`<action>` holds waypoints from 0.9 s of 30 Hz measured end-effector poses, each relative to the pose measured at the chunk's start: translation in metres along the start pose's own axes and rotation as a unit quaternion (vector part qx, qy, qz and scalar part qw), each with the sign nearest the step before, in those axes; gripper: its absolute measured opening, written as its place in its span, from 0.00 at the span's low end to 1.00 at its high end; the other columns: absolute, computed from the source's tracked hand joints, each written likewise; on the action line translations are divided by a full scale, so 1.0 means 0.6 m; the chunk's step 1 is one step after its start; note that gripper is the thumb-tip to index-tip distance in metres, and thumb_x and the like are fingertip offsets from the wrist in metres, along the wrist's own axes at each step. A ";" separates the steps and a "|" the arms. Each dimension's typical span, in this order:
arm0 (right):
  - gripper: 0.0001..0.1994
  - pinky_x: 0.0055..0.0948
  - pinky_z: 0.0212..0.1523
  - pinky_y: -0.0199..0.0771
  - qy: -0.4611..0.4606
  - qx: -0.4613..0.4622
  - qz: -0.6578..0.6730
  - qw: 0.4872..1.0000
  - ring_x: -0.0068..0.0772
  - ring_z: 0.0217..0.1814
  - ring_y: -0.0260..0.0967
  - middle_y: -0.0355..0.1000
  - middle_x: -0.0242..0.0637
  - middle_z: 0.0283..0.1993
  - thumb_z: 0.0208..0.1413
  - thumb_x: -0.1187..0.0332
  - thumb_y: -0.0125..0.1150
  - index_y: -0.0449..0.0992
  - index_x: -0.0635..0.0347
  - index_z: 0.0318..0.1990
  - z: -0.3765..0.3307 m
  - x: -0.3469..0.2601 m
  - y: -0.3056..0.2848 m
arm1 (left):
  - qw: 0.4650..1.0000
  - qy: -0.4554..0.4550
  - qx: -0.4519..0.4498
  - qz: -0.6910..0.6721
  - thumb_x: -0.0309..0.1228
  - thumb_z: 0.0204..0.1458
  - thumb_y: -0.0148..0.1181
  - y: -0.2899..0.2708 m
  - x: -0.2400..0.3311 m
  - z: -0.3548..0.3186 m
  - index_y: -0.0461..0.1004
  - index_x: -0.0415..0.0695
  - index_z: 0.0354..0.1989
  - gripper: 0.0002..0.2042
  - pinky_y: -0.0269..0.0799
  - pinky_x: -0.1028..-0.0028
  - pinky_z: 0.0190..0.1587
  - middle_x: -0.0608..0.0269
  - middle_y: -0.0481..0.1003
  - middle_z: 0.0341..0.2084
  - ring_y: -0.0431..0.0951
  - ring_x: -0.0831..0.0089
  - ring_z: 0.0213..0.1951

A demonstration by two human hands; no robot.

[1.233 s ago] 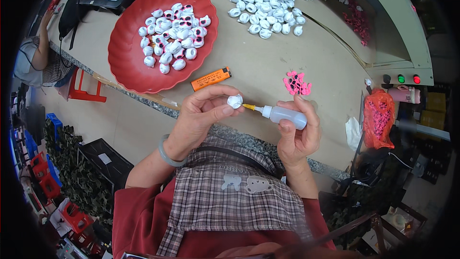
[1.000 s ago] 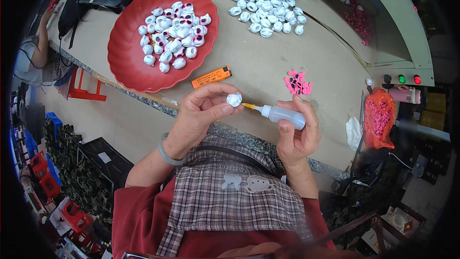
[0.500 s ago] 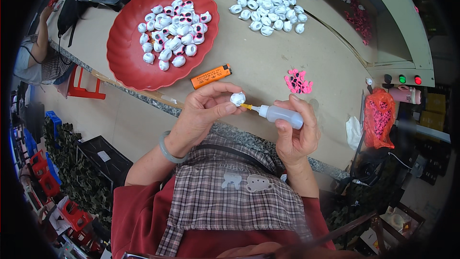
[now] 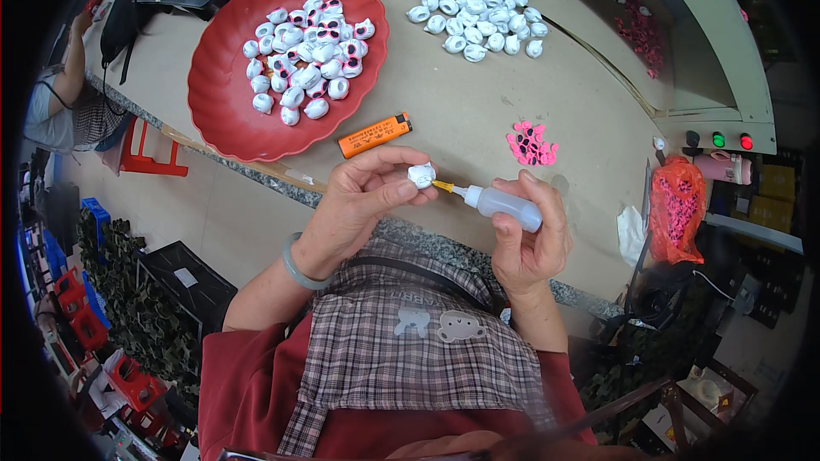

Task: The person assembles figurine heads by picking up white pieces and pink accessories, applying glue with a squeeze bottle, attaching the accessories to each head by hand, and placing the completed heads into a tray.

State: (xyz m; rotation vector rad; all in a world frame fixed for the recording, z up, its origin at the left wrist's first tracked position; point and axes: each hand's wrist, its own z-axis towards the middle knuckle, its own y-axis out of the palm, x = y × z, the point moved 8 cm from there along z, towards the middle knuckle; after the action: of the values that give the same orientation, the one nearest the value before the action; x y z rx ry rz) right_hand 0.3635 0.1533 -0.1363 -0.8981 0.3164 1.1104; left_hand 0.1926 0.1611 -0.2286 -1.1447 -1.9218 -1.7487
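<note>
My left hand (image 4: pixel 363 201) pinches a small white toy piece (image 4: pixel 421 175) between thumb and fingers above the table's near edge. My right hand (image 4: pixel 530 235) grips a small clear glue bottle (image 4: pixel 504 205), held sideways, with its yellow nozzle tip touching the white piece. A little pile of pink eye-shaped bits (image 4: pixel 531 145) lies on the table just beyond my right hand. An orange lighter (image 4: pixel 373 136) lies just beyond my left hand.
A red scalloped plate (image 4: pixel 222 111) holds several white pieces with pink eyes at the far left. A heap of plain white pieces (image 4: pixel 474 13) lies at the far middle. Another person (image 4: pixel 64 102) sits at far left. An orange bag (image 4: pixel 679 205) hangs right.
Both hands have stayed almost in place. The nozzle tip has stayed at the white piece, which my left fingers have turned slightly.
</note>
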 end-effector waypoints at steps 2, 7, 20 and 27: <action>0.23 0.28 0.31 0.78 0.001 0.006 0.006 1.000 0.38 0.36 0.77 0.74 0.47 0.41 0.51 0.70 0.66 0.67 0.70 0.52 0.001 -0.001 -0.003 | 1.000 0.003 0.001 0.011 0.24 0.53 0.59 0.000 0.000 0.001 0.70 0.36 0.49 0.15 0.75 0.75 0.47 0.53 0.74 0.44 0.78 0.71 0.42; 0.23 0.28 0.31 0.78 0.001 0.008 0.005 1.000 0.38 0.35 0.77 0.74 0.47 0.41 0.51 0.70 0.66 0.67 0.70 0.52 0.001 0.002 -0.001 | 1.000 0.000 0.004 0.011 0.24 0.54 0.59 0.000 -0.002 0.002 0.70 0.36 0.50 0.15 0.75 0.75 0.47 0.53 0.74 0.44 0.78 0.70 0.42; 0.23 0.28 0.32 0.79 0.009 -0.006 0.022 1.000 0.37 0.36 0.76 0.74 0.47 0.40 0.50 0.72 0.66 0.67 0.70 0.53 0.002 0.002 0.008 | 1.000 -0.005 0.010 0.010 0.25 0.54 0.59 0.001 -0.003 0.003 0.70 0.36 0.50 0.16 0.75 0.75 0.48 0.53 0.74 0.45 0.78 0.71 0.43; 0.23 0.28 0.32 0.79 0.009 0.013 0.020 1.000 0.38 0.36 0.77 0.74 0.48 0.40 0.50 0.72 0.66 0.67 0.70 0.53 -0.003 0.006 0.009 | 1.000 -0.009 -0.001 0.009 0.25 0.54 0.58 0.000 -0.006 0.002 0.70 0.36 0.51 0.16 0.75 0.75 0.48 0.53 0.74 0.45 0.78 0.71 0.43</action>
State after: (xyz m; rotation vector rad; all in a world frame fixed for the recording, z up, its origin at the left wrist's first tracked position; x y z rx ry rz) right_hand 0.3609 0.1551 -0.1421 -0.8829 0.3643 1.1332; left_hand 0.1954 0.1610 -0.2316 -1.1792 -1.9148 -1.7358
